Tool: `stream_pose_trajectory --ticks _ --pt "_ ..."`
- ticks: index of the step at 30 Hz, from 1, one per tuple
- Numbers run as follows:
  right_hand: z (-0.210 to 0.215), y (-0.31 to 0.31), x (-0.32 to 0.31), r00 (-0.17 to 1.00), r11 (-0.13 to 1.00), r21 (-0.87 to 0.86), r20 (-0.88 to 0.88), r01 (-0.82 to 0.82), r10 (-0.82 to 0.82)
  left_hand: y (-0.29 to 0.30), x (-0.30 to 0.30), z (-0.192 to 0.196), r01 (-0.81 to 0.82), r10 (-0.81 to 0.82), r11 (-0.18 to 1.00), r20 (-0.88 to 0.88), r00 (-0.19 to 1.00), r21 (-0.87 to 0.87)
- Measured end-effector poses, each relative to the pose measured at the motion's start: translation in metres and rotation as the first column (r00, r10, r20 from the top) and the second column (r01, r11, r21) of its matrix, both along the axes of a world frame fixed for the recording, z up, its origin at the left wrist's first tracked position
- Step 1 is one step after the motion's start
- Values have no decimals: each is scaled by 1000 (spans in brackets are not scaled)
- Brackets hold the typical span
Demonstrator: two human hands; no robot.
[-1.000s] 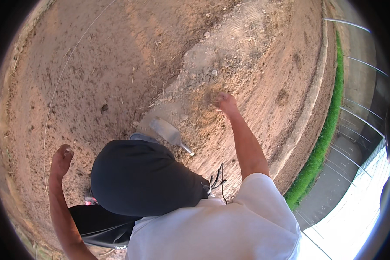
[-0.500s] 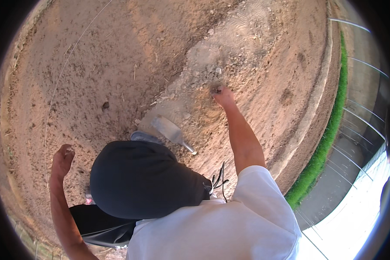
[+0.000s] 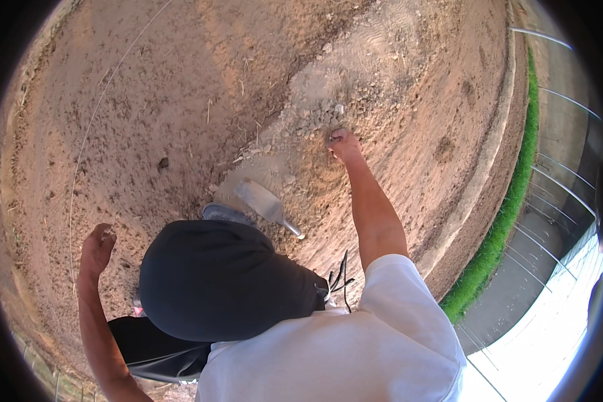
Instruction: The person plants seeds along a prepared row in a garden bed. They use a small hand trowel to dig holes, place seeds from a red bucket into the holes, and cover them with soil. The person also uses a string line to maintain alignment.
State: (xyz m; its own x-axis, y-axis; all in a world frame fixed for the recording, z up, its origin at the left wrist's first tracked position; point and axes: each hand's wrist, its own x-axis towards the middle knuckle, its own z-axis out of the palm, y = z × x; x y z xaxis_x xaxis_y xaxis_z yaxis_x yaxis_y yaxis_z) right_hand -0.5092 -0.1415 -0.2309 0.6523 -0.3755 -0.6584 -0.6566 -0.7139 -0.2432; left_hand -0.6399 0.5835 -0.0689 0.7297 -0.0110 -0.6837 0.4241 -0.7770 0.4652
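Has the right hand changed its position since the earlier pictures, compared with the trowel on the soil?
Yes. The right hand has moved farther out from the trowel, toward the pale gravelly patch, and now presses on the soil.

The pale gravel patch (image 3: 328, 110) of small grey stones lies loose on brown soil. A metal trowel (image 3: 264, 203) lies flat just below it, handle pointing lower right.

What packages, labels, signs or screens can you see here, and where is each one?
None in view: no package, label, sign or screen.
Only bare soil, a metal trowel lying on it, the right hand down on the stony patch, and the left hand raised above the ground.
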Motion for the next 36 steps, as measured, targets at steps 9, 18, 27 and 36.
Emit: stream_pose_trajectory --ticks 9,18,27,36 --pt "35 28 8 999 996 -83 -2 -39 39 14 -7 -7 56 -58 998 41 998 31" --pt "78 8 25 730 695 533 194 482 -655 5 -2 -2 14 -15 998 13 1000 60" --pt "33 21 -5 997 998 21 -59 -52 53 2 3 -1 57 -58 997 23 998 51" --pt "32 28 -6 995 997 4 -65 72 -72 7 -3 -5 41 -41 998 4 999 55"
